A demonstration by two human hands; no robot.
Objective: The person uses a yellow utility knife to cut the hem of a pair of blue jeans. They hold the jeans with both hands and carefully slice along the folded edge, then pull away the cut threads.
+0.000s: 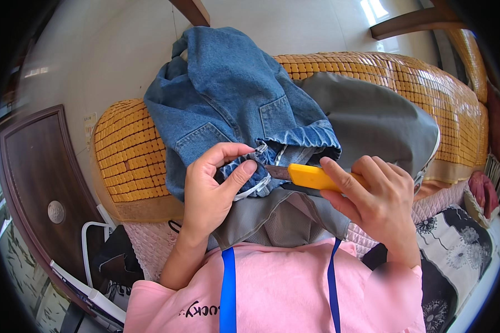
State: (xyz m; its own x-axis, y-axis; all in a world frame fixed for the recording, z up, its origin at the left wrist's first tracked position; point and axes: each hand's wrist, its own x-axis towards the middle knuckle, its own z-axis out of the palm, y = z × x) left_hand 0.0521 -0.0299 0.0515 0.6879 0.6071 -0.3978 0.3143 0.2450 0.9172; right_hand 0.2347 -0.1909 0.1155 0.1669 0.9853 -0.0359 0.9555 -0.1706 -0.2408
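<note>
Blue denim jeans (233,83) lie across the lap over a grey apron (371,120), with the gathered elastic waistband (304,135) towards the person. My left hand (216,183) pinches a bunched part of the waistband between thumb and forefinger. In my right hand (371,195) is a utility knife with a yellow handle (312,177). Its metal blade (278,172) points left and meets the denim just beside my left thumb; whether it cuts into the cloth cannot be told. A white strip (252,191) shows along the edge of the bunched fabric.
A seat with a tan tile mat (425,95) extends behind the jeans to both sides. Pink quilted cloth (150,245) is under the person. Wooden furniture legs (191,12) stand on the pale floor beyond. At left are a dark wooden panel (37,175) and a white metal frame (85,249).
</note>
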